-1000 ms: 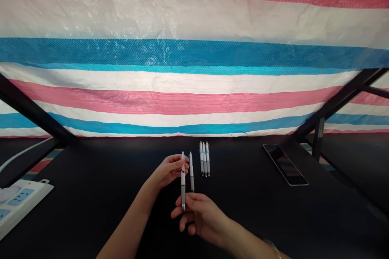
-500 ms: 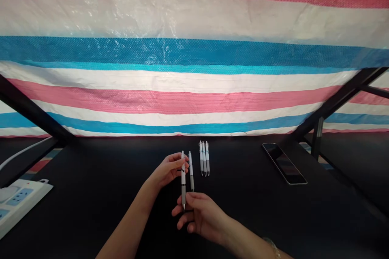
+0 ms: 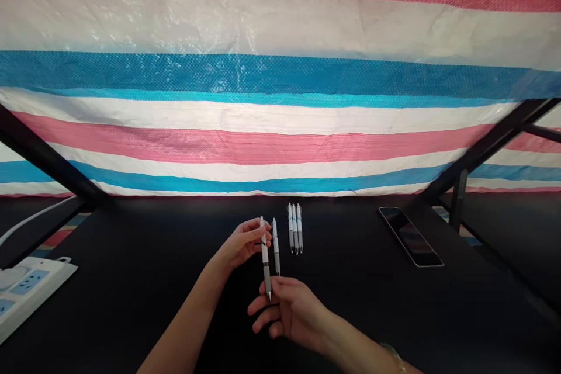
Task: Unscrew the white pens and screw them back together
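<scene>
A white pen with a grey grip (image 3: 265,254) is held tip down between both hands. My left hand (image 3: 245,241) pinches its upper end between thumb and fingers. Down by the tip, the thumb and index finger of my right hand (image 3: 291,310) close on the grey grip, while the other fingers curl loosely. Just right of the held pen, a second white and grey pen (image 3: 276,245) lies on the black table, its lower end partly hidden behind my right hand. Farther right, three similar pens (image 3: 295,229) lie side by side with their tips toward me.
A smartphone (image 3: 411,238) lies at an angle on the right of the black table (image 3: 350,280). On the left sits a white power strip (image 3: 37,286) with a cable. Black metal bars (image 3: 475,158) slope at both sides, and a striped plastic sheet (image 3: 280,146) hangs behind.
The held pen's lower end has tilted slightly to the right, and its body has turned a little. Both hands stay in nearly the same place; the other pens have not moved.
</scene>
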